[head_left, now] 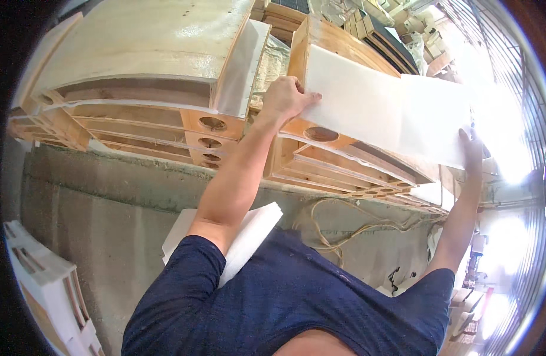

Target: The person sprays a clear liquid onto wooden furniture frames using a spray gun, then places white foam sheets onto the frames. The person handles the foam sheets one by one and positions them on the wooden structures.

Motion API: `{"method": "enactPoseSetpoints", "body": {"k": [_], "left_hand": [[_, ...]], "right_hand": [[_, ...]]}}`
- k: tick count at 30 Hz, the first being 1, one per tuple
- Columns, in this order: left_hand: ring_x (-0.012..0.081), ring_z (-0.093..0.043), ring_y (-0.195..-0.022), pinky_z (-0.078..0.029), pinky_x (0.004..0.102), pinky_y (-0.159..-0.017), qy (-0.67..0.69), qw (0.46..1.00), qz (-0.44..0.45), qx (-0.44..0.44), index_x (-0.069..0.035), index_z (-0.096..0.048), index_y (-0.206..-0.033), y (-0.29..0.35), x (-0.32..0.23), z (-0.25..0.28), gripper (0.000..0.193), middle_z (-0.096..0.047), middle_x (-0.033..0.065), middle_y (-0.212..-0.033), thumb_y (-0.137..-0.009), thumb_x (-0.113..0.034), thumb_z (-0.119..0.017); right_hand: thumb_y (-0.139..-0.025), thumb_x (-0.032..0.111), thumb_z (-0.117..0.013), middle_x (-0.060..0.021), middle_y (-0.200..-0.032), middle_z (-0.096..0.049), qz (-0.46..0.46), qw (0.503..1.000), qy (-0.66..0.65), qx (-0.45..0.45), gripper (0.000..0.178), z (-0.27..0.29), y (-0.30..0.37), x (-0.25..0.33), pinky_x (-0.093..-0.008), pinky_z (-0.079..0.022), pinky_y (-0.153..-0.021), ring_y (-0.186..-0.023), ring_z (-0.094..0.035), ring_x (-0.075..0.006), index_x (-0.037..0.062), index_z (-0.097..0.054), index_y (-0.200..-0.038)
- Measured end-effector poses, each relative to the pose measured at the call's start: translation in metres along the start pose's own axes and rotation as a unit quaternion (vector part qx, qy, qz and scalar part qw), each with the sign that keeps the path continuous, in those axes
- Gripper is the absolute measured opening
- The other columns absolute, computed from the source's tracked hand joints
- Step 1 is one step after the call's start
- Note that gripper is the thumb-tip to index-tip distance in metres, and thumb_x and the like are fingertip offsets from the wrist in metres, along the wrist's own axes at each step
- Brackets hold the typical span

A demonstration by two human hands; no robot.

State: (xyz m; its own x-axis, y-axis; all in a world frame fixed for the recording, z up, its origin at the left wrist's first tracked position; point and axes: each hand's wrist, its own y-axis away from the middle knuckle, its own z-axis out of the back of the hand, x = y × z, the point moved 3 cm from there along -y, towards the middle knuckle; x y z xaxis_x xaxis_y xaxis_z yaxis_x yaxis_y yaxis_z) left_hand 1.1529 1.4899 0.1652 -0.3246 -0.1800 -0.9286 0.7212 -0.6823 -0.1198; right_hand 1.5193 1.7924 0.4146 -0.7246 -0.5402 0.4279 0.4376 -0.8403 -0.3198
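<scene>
A thin white foam sheet (356, 95) lies along the top of a wooden frame (291, 127) with round holes. At its left end, my left hand (285, 98) is closed, thumb and fingers pinching the sheet's edge by the frame's corner. My right hand (471, 145) grips the far right end of the white material, partly washed out by glare. A step in the upper edge shows partway along; I cannot tell whether a second sheet overlaps there. Folded white foam sheets (252, 237) are tucked under my left upper arm, against my body.
Left of this frame stands another stack of wooden frames (208, 127), topped by a pale curved panel (142, 41). A cable (326, 237) loops on the concrete floor (119, 219). White-covered pieces (42, 261) lie at the lower left. Dark-topped boards (391, 44) are piled behind.
</scene>
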Motion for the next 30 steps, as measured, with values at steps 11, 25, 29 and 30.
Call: {"method": "enactPoseSetpoints", "body": {"k": [11,25,29,30], "left_hand": [[0.0282,-0.036,-0.135,-0.028,0.0509,-0.109,-0.124,0.992,-0.023,-0.032,-0.007,-0.044,-0.135,-0.023,-0.020,-0.005,0.069,-0.037,0.0164,-0.146,-0.083,-0.048,-0.064],[0.0273,-0.010,-0.146,0.001,0.0629,-0.113,-0.510,0.827,-0.097,0.217,-0.013,-0.018,-0.151,0.000,-0.094,-0.100,0.081,-0.011,0.0094,-0.158,-0.091,-0.067,-0.026],[0.0277,-0.010,-0.146,-0.001,0.0614,-0.114,-0.474,0.846,-0.116,0.214,-0.012,-0.018,-0.151,0.005,-0.101,-0.140,0.085,-0.012,0.0105,-0.158,-0.089,-0.069,-0.028],[0.0272,-0.009,-0.146,-0.001,0.0606,-0.114,-0.473,0.845,-0.118,0.221,-0.012,-0.018,-0.151,0.007,-0.107,-0.153,0.086,-0.012,0.0101,-0.158,-0.089,-0.070,-0.029]], "right_hand": [[-0.084,0.027,-0.069,-0.0217,-0.123,-0.058,0.011,0.998,0.064,0.018,0.064,-0.014,-0.015,0.013,-0.0344,-0.048,-0.089,-0.107,-0.059,-0.0249,-0.0099,-0.047,-0.131],[-0.087,0.048,-0.061,-0.0089,-0.085,-0.067,0.020,0.997,0.059,0.050,0.051,-0.038,-0.034,-0.077,-0.0336,-0.047,-0.068,-0.073,-0.061,-0.0158,-0.0012,-0.068,-0.097],[-0.086,0.049,-0.062,-0.0089,-0.078,-0.066,0.025,0.996,0.076,0.036,0.049,-0.076,-0.037,-0.129,-0.0353,-0.046,-0.066,-0.070,-0.059,-0.0166,0.0003,-0.068,-0.086],[-0.086,0.048,-0.062,-0.0090,-0.076,-0.066,-0.006,0.993,0.095,0.063,0.049,-0.078,-0.031,-0.133,-0.0359,-0.046,-0.065,-0.069,-0.059,-0.0171,0.0002,-0.068,-0.083]]}}
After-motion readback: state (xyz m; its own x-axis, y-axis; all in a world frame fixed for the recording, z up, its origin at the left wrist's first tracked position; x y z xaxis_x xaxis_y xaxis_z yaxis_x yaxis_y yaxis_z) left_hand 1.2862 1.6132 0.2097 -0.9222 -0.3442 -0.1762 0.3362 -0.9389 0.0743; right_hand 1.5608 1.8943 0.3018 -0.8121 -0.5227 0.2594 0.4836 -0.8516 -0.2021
